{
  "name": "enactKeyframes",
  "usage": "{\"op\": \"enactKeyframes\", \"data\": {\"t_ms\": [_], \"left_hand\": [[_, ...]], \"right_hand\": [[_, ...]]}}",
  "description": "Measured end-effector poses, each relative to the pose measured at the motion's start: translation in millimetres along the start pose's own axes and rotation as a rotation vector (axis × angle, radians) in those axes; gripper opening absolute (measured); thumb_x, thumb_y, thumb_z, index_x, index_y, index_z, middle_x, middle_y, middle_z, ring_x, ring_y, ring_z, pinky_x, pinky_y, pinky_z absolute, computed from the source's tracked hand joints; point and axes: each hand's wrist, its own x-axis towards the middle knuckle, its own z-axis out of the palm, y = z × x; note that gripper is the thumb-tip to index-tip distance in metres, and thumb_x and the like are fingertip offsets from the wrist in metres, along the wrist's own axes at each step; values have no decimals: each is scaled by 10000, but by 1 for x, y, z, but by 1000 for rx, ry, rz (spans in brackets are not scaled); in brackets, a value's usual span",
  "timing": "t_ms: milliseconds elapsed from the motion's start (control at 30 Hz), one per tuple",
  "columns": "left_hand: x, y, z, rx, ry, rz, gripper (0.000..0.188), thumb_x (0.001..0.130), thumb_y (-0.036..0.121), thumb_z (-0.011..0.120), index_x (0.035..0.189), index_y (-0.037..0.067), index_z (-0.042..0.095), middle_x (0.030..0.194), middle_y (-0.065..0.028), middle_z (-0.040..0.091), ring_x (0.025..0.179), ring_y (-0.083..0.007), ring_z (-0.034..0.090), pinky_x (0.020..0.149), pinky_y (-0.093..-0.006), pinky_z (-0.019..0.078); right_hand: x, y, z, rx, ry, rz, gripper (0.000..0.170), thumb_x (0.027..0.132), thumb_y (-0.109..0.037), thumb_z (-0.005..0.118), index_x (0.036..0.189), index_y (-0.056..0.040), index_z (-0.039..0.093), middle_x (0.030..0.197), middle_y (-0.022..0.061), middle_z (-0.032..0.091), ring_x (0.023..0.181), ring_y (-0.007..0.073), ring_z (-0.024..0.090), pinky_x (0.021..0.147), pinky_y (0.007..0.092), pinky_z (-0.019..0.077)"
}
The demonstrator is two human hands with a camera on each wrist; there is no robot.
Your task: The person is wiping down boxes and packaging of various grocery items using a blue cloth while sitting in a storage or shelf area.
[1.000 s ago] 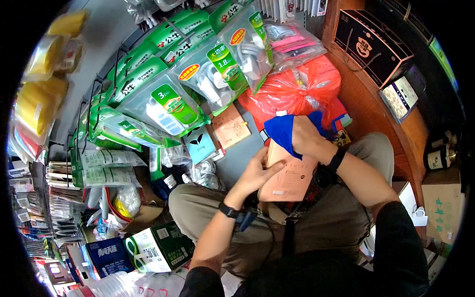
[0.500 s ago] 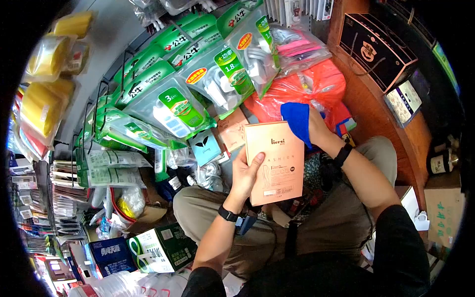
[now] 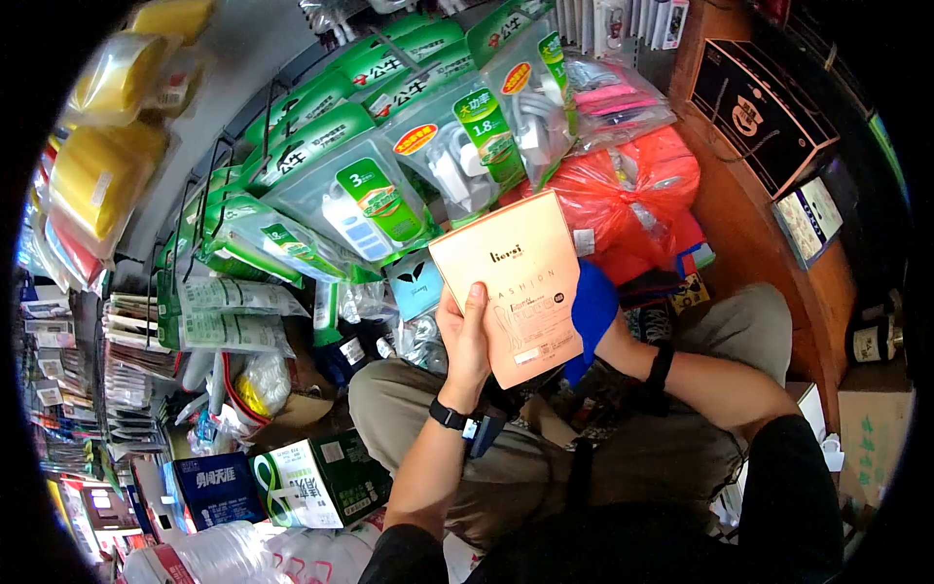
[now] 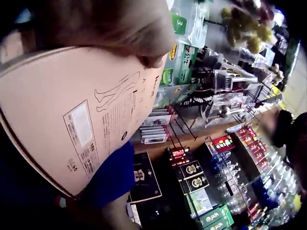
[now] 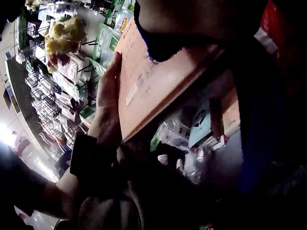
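A flat peach-coloured hosiery packet [image 3: 516, 307], printed "liersi" and with a drawing of legs, is held up in front of the lap, tilted. My left hand [image 3: 465, 341] grips its left edge, thumb across the printed face and fingers behind. A bright blue cloth [image 3: 593, 311] lies against the packet's lower right edge. My right hand [image 3: 623, 348] holds this cloth, its fingers mostly covered by it. In the left wrist view the blue cloth [image 4: 115, 175] shows beside the packet [image 4: 48, 100]. The right wrist view shows the packet's long edge [image 5: 172, 98] from below.
Behind the packet hang green-and-clear packs of power strips [image 3: 375, 209]. A red plastic bag [image 3: 632, 195] lies at back right. A light-blue packet [image 3: 416, 284] lies just beyond the left hand. A black carton [image 3: 759, 102] stands on the wooden shelf at right.
The blue cloth has gone from over the packet's upper end down to its lower right edge. The packet's printed face has turned up into view, and it now tilts leftward.
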Motion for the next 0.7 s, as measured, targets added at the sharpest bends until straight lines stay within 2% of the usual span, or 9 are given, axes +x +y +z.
{"op": "enactKeyframes", "data": {"t_ms": [100, 200, 300, 367, 433, 500, 567, 600, 700], "left_hand": [[7, 2, -15, -39, 25, -8, 384, 1023, 233, 641, 1299, -17, 551, 1225, -96, 660, 1062, -145, 636, 942, -301, 512], [11, 3, -19, -55, 72, 44, 370, 1024, 249, 637, 1262, -27, 576, 1210, -110, 677, 1036, -157, 662, 912, -306, 534], [14, 8, -22, -82, 59, 78, 386, 1021, 248, 639, 1280, -27, 560, 1217, -115, 675, 1038, -166, 667, 906, -316, 547], [19, 10, -28, -67, 50, 100, 413, 1028, 261, 623, 1312, -26, 536, 1235, -128, 668, 1057, -182, 673, 911, -331, 559], [19, 15, -29, -114, 49, 78, 413, 1040, 269, 600, 1327, -19, 525, 1253, -129, 660, 1072, -184, 672, 922, -329, 556], [18, 26, -19, -225, 44, 12, 389, 1056, 271, 570, 1324, -7, 526, 1271, -120, 651, 1083, -171, 663, 941, -311, 539], [18, 26, -21, -256, -19, -63, 469, 1063, 333, 536, 1384, -5, 480, 1327, -144, 625, 1135, -216, 659, 971, -345, 545], [19, 20, -26, -297, -51, -116, 521, 1059, 368, 535, 1414, -6, 458, 1364, -153, 607, 1176, -239, 646, 993, -371, 541], [16, 14, -18, -486, -116, -222, 580, 1046, 396, 550, 1457, 7, 424, 1420, -139, 571, 1279, -252, 581, 1067, -404, 490]], "right_hand": [[-5, -1, 7, -123, -47, 102, 469, 1113, -277, 394, 1502, -14, 375, 1477, 132, 497, 1318, 227, 525, 1122, 378, 425], [-4, -31, 15, -398, -176, -37, 446, 1112, -246, 398, 1488, -8, 388, 1457, 134, 515, 1304, 217, 533, 1111, 367, 435], [7, -37, 1, -405, -319, 268, 392, 1035, -136, 515, 1408, -15, 503, 1413, 115, 555, 1259, 198, 550, 1042, 350, 464], [15, -88, -9, -539, -626, 542, 352, 987, -108, 555, 1328, -21, 564, 1333, 133, 593, 1180, 246, 592, 965, 372, 488], [30, -75, -69, -876, -1100, 494, 251, 956, -110, 559, 1169, -2, 637, 1151, 213, 673, 1013, 354, 673, 814, 433, 532], [19, -78, -91, -1288, -839, 62, 228, 937, -157, 577, 1096, -4, 635, 1097, 226, 652, 1021, 367, 657, 827, 446, 521], [11, -104, -50, -1504, -444, 147, 230, 933, -169, 578, 1077, 3, 629, 1077, 232, 641, 1057, 378, 642, 862, 445, 508], [25, -88, -66, -1335, -516, 129, 288, 972, -242, 589, 1118, 2, 630, 1105, 185, 665, 1066, 346, 637, 919, 425, 502], [20, -115, -27, -423, -605, 409, 409, 997, -294, 619, 1271, 9, 607, 1198, 118, 674, 1063, 255, 633, 951, 381, 497]]}}
